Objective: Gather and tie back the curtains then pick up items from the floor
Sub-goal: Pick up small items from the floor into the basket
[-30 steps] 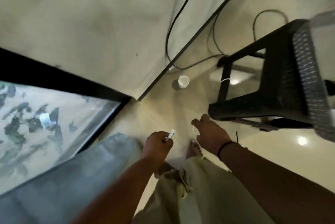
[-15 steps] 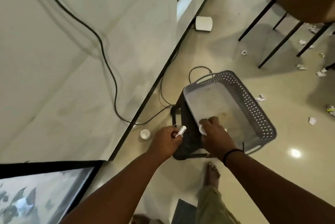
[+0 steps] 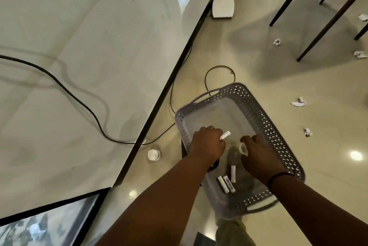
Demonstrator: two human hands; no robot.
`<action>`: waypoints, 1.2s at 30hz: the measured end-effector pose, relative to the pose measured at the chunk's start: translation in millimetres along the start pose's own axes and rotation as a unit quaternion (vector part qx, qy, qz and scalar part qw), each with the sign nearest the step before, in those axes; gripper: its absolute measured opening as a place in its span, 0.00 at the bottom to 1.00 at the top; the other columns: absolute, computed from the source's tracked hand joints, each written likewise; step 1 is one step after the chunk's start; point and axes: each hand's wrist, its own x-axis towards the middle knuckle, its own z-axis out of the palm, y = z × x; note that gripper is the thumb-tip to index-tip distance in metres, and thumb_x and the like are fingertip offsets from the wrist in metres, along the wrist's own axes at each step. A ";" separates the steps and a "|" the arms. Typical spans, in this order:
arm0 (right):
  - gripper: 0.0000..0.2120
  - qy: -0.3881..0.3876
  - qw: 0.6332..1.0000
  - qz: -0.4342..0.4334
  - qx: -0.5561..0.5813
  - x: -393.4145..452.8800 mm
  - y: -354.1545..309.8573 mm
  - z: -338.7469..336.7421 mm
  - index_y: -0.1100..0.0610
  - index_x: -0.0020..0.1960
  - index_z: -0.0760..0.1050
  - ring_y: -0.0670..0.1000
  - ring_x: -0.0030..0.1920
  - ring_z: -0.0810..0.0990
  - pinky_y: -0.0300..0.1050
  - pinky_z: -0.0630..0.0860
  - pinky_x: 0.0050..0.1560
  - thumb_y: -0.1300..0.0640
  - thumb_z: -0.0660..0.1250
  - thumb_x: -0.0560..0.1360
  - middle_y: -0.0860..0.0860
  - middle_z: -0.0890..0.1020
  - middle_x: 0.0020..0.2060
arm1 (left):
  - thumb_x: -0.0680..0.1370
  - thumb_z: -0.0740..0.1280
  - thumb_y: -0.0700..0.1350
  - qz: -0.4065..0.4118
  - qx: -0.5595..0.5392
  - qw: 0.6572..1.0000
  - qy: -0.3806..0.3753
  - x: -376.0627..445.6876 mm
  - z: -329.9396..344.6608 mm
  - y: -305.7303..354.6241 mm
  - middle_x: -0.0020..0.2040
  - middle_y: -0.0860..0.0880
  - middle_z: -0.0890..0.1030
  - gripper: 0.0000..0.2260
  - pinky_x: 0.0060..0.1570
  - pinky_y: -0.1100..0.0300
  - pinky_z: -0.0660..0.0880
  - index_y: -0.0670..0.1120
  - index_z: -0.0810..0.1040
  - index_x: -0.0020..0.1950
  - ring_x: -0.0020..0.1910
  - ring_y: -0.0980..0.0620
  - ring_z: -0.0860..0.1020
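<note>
A grey perforated plastic basket point(image 3: 278, 138) stands on a dark stool in front of me. Three white batteries point(image 3: 228, 183) lie on its floor near the front. My left hand point(image 3: 207, 144) is over the basket and pinches one more white battery point(image 3: 225, 135) between its fingers. My right hand point(image 3: 256, 156) is also over the basket, curled round a small clear ring-shaped item point(image 3: 243, 149). Crumpled paper scraps point(image 3: 298, 102) lie scattered on the glossy floor to the right.
A small white cap or cup point(image 3: 153, 155) sits on the floor by the wall. Black cables point(image 3: 83, 104) run along the wall and loop behind the basket. A white box point(image 3: 223, 8) lies at the baseboard. Dark chair legs point(image 3: 326, 26) stand at the upper right.
My view rose from the floor to above the basket. Both hands moved from beside the stool to over the basket's inside, still holding their items. The batteries inside came into view.
</note>
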 end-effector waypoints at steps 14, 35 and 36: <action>0.20 -0.027 0.999 0.023 -0.009 26.9 13.0 29.6 0.52 0.59 0.71 0.58 0.49 0.77 0.47 0.73 0.45 0.46 0.69 0.71 0.55 0.74 0.52 | 0.78 0.60 0.48 0.003 0.082 0.995 -0.055 27.1 28.5 -8.9 0.53 0.46 0.77 0.10 0.55 0.50 0.65 0.48 0.76 0.56 0.54 0.44 0.73; 0.24 -0.051 0.966 -0.196 -0.163 -14.7 -275.4 144.9 0.48 0.71 0.61 0.54 0.68 0.64 0.52 0.62 0.67 0.48 0.59 0.75 0.51 0.68 0.67 | 0.77 0.62 0.54 -0.138 -0.018 0.989 0.051 -178.3 -49.4 -323.4 0.65 0.50 0.74 0.18 0.60 0.54 0.69 0.49 0.73 0.64 0.62 0.49 0.74; 0.25 -0.074 0.965 -0.184 -0.172 -13.0 -285.9 157.6 0.48 0.71 0.60 0.55 0.69 0.63 0.53 0.61 0.68 0.48 0.60 0.75 0.51 0.67 0.68 | 0.77 0.60 0.56 -0.154 -0.006 0.988 0.024 -187.7 -46.0 -342.0 0.69 0.49 0.71 0.20 0.62 0.55 0.67 0.50 0.71 0.67 0.65 0.49 0.71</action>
